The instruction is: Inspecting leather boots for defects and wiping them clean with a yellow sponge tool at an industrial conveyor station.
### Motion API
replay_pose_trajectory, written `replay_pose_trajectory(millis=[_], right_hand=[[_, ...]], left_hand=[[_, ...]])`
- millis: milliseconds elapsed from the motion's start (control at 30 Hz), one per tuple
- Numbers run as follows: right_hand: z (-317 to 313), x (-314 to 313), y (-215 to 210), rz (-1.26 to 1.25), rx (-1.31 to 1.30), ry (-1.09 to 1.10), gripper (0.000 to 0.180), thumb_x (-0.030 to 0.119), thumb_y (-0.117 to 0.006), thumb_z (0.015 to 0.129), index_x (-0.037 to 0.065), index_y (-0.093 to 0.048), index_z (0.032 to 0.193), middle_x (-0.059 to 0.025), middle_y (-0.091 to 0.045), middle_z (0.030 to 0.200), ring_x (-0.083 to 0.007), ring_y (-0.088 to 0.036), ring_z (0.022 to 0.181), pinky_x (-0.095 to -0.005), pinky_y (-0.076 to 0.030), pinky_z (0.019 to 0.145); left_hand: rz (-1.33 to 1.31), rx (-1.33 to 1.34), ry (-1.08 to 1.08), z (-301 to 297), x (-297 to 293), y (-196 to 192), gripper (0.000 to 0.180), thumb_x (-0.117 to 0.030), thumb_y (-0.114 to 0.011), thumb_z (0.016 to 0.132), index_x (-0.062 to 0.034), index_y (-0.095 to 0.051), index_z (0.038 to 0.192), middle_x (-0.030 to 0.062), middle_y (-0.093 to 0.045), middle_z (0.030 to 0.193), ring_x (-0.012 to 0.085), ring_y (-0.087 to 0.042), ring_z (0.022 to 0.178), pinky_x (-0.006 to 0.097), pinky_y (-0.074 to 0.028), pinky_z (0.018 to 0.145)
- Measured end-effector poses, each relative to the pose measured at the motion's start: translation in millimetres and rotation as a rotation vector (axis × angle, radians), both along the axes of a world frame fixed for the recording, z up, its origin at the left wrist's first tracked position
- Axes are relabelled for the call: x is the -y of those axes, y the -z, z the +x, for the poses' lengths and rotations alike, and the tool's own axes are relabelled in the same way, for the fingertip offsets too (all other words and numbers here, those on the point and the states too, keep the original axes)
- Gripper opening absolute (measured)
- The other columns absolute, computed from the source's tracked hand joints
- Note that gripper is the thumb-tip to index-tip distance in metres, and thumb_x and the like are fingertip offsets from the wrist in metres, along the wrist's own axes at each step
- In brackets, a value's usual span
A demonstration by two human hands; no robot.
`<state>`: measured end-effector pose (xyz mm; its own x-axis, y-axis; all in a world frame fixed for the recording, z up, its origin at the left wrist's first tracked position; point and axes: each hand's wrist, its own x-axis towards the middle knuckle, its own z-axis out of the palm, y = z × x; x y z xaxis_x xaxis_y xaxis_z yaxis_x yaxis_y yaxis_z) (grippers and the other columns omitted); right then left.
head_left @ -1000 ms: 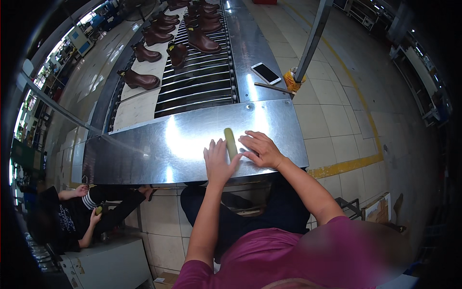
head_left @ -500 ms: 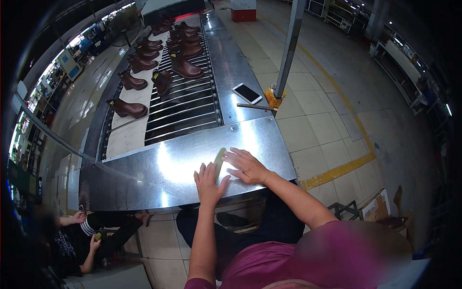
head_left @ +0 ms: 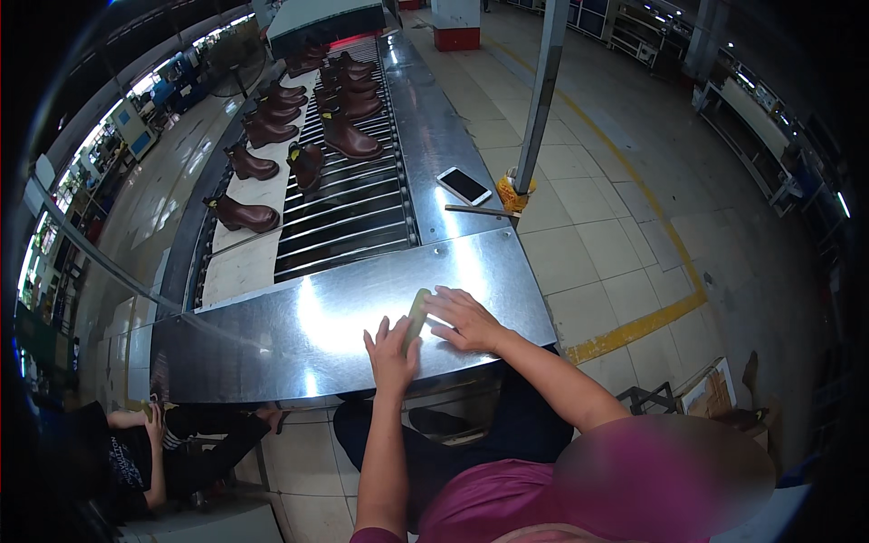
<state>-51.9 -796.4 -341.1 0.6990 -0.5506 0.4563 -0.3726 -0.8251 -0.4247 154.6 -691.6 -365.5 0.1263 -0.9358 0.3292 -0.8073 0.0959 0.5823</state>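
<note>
Apparently handling: left hand (head_left: 393, 362) and right hand (head_left: 467, 326), fingers apart, flank a rounded green bar (head_left: 418, 312), left's one o'clock; gripping needs closing.

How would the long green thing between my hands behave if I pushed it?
The long green thing would probably roll, since it looks slim and rounded. It may slide too, as the metal tabletop looks smooth and shiny.

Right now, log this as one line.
left hand: open, at green elongated object | right hand: open, beside it | brown boots: on conveyor
</note>
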Motion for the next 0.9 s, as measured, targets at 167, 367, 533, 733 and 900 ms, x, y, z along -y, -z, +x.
replay_pose_trajectory(millis=[167,367,533,733,900], right_hand=[[-3.9,4.3,6.6,0.211,0.038,-0.026,0.051,0.037,-0.063,0.1,0.007,-0.063,0.141,-0.0161,-0.058,0.15,-0.0384,-0.047,0.144,-0.0499,-0.035,0.12],[4.2,-1.3,-0.7,-0.143,0.03,0.066,0.048,0.035,-0.071,0.094,0.006,-0.067,0.133,-0.0154,-0.067,0.134,-0.0365,-0.057,0.13,-0.0473,-0.041,0.114],[-5.3,0.6,-2.6,0.24,-0.052,-0.072,0.05,0.04,-0.07,0.094,0.006,-0.068,0.131,-0.0166,-0.057,0.148,-0.0402,-0.051,0.136,-0.0488,-0.04,0.115],[4.8,-5.2,-8.3,-0.035,-0.125,-0.02,0.054,0.05,-0.067,0.096,0.009,-0.071,0.132,-0.019,-0.052,0.153,-0.0421,-0.044,0.143,-0.0523,-0.032,0.121],[-1.9,-0.3,-5.7,-0.03,-0.211,-0.116,0.052,0.05,-0.063,0.099,0.011,-0.07,0.133,-0.0201,-0.052,0.152,-0.0418,-0.043,0.145,-0.0528,-0.031,0.122]], left_hand=[[-0.174,0.029,-0.205,5.9,2.6,13.3,0.039,-0.005,-0.064,0.094,-0.0137,-0.066,0.132,0.0132,-0.065,0.141,0.043,-0.048,0.142,0.066,-0.027,0.12],[-0.13,0.047,-0.13,5.0,2.1,15.7,0.032,-0.01,-0.066,0.096,-0.0115,-0.069,0.128,0.0109,-0.062,0.145,0.0394,-0.048,0.143,0.063,-0.027,0.121],[-0.165,0.021,-0.043,5.4,3.2,12.6,0.038,-0.013,-0.072,0.093,-0.0106,-0.067,0.13,0.0122,-0.062,0.142,0.0395,-0.048,0.142,0.059,-0.03,0.121],[-0.142,0.055,-0.283,5.2,0.6,16.6,0.04,-0.022,-0.074,0.092,-0.0067,-0.067,0.128,0.0204,-0.058,0.144,0.0463,-0.042,0.144,0.058,-0.03,0.12],[0.001,0.035,-0.132,-0.4,0.8,1.5,0.043,-0.036,-0.07,0.096,-0.0075,-0.068,0.128,0.017,-0.057,0.148,0.0441,-0.037,0.149,0.066,-0.018,0.123]])
